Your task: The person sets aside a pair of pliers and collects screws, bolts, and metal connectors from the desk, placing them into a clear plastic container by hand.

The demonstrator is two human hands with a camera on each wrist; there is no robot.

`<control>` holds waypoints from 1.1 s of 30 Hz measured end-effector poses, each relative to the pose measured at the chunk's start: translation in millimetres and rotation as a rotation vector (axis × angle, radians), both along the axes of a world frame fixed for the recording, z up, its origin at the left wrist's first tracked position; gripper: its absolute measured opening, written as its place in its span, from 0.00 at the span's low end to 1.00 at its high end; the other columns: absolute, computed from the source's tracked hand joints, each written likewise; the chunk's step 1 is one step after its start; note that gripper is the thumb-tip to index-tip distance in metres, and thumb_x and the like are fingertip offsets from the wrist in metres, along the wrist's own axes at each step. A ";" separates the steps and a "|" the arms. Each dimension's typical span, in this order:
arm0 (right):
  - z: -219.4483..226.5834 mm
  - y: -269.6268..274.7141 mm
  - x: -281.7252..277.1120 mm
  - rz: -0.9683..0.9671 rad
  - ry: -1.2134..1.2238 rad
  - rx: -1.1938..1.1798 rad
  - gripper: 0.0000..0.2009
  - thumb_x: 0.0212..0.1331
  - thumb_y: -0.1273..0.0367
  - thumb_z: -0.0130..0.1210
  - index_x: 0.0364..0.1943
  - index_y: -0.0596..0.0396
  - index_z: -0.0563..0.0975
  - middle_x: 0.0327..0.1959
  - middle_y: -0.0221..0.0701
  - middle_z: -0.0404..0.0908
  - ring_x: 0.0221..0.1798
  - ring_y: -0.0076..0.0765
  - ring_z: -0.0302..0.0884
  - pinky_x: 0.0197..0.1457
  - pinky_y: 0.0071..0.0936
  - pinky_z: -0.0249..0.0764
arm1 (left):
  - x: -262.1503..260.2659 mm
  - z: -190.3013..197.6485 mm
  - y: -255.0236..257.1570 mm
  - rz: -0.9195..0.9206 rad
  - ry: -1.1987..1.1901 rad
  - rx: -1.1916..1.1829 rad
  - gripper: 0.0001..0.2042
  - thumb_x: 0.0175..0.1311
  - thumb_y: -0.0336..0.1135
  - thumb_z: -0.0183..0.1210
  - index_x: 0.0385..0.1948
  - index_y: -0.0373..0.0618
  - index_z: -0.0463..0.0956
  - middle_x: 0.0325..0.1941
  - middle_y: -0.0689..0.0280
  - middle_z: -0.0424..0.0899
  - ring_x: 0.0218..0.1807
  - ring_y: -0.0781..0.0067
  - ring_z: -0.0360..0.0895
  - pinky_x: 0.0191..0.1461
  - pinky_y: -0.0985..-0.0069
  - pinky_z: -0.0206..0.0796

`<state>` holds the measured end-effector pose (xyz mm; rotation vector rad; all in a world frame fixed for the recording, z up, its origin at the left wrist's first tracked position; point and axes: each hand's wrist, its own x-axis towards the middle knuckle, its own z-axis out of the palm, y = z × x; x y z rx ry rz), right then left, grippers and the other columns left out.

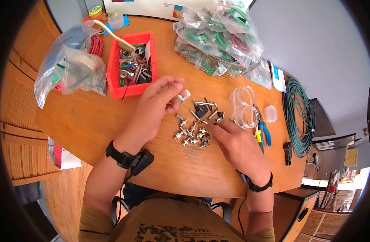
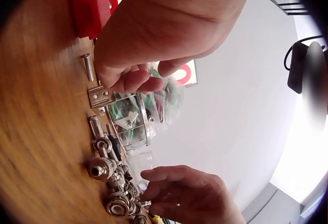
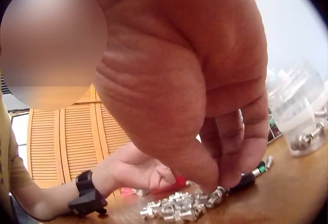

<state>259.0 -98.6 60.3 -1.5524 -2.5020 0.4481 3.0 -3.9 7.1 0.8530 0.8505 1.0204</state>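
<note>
Many connectors (long axes mixed)

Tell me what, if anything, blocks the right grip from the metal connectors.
Nothing visible does: the right grip is at the right edge of the metal connectors, its fingertips down beside them.

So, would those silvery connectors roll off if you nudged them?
Probably not far: though rounded, the connectors lie bunched together, so they'd likely catch on one another. Their metallic shine suggests they're fairly heavy for their size, but visible ridges may make them less slippery.
</note>
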 end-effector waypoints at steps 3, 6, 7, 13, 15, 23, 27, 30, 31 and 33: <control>-14.4 8.9 -3.9 0.025 0.025 0.041 0.18 0.68 0.76 0.65 0.62 0.53 0.86 0.50 0.39 0.87 0.50 0.55 0.90 0.49 0.47 0.86 | 0.0 -3.3 0.5 0.017 -0.006 0.015 0.16 0.87 0.41 0.60 0.66 0.44 0.80 0.50 0.68 0.87 0.39 0.85 0.73 0.45 0.82 0.64; -19.5 7.7 -2.0 0.018 0.031 0.054 0.16 0.69 0.75 0.66 0.60 0.52 0.86 0.46 0.39 0.85 0.48 0.54 0.89 0.49 0.47 0.86 | 2.2 -1.6 0.0 0.027 -0.003 0.003 0.16 0.87 0.41 0.60 0.66 0.44 0.80 0.50 0.68 0.87 0.39 0.85 0.73 0.44 0.81 0.64; -21.2 7.2 -0.8 0.004 0.040 0.050 0.15 0.68 0.76 0.68 0.58 0.54 0.86 0.47 0.40 0.86 0.48 0.57 0.88 0.49 0.48 0.85 | 2.7 -1.3 -0.2 0.016 0.003 -0.004 0.16 0.87 0.41 0.60 0.66 0.44 0.80 0.50 0.68 0.88 0.39 0.85 0.73 0.44 0.81 0.64; -6.7 2.7 8.5 -0.096 0.148 0.061 0.12 0.67 0.75 0.72 0.53 0.54 0.87 0.41 0.38 0.85 0.42 0.51 0.89 0.45 0.45 0.84 | 1.4 -5.8 2.4 0.009 0.000 0.012 0.15 0.87 0.40 0.60 0.66 0.43 0.80 0.50 0.67 0.88 0.37 0.85 0.72 0.43 0.81 0.63; -0.6 1.4 18.6 -0.231 0.300 0.157 0.09 0.69 0.76 0.73 0.49 0.59 0.86 0.34 0.40 0.84 0.32 0.44 0.84 0.38 0.38 0.79 | 0.8 -3.6 2.1 0.010 0.005 0.009 0.15 0.87 0.40 0.60 0.66 0.43 0.80 0.50 0.67 0.88 0.37 0.85 0.72 0.43 0.81 0.63; 2.1 2.4 68.2 -0.541 0.120 0.376 0.07 0.73 0.75 0.71 0.48 0.63 0.86 0.31 0.42 0.82 0.27 0.43 0.76 0.34 0.39 0.71 | 2.8 -4.2 1.2 0.004 0.020 -0.004 0.15 0.87 0.40 0.60 0.66 0.43 0.80 0.49 0.67 0.88 0.37 0.85 0.72 0.42 0.81 0.62; -1.9 2.8 68.7 -0.557 0.052 0.337 0.08 0.75 0.73 0.70 0.48 0.65 0.86 0.32 0.45 0.82 0.28 0.45 0.79 0.35 0.41 0.72 | 1.4 -6.4 2.3 -0.001 0.011 0.013 0.15 0.87 0.40 0.60 0.66 0.44 0.80 0.49 0.68 0.88 0.37 0.85 0.72 0.43 0.82 0.62; 0.5 2.6 66.8 -0.552 0.057 0.338 0.08 0.74 0.72 0.71 0.48 0.65 0.87 0.33 0.46 0.84 0.29 0.46 0.81 0.36 0.41 0.73 | -0.5 -7.5 3.7 0.006 0.019 0.019 0.15 0.87 0.40 0.59 0.65 0.44 0.80 0.49 0.68 0.87 0.38 0.85 0.72 0.43 0.82 0.63; 0.5 2.7 66.3 -0.554 0.057 0.336 0.08 0.74 0.72 0.71 0.48 0.65 0.87 0.33 0.46 0.84 0.29 0.46 0.81 0.36 0.41 0.73 | -1.1 -8.4 5.0 0.009 0.025 0.026 0.15 0.87 0.40 0.59 0.65 0.44 0.80 0.49 0.69 0.87 0.38 0.86 0.72 0.43 0.82 0.63; -0.2 1.5 65.2 -0.545 0.057 0.338 0.08 0.73 0.72 0.72 0.48 0.64 0.88 0.33 0.44 0.84 0.29 0.45 0.81 0.36 0.40 0.74 | -1.8 -9.4 6.8 0.017 0.024 0.019 0.15 0.87 0.39 0.59 0.65 0.44 0.80 0.49 0.69 0.87 0.38 0.86 0.72 0.43 0.82 0.63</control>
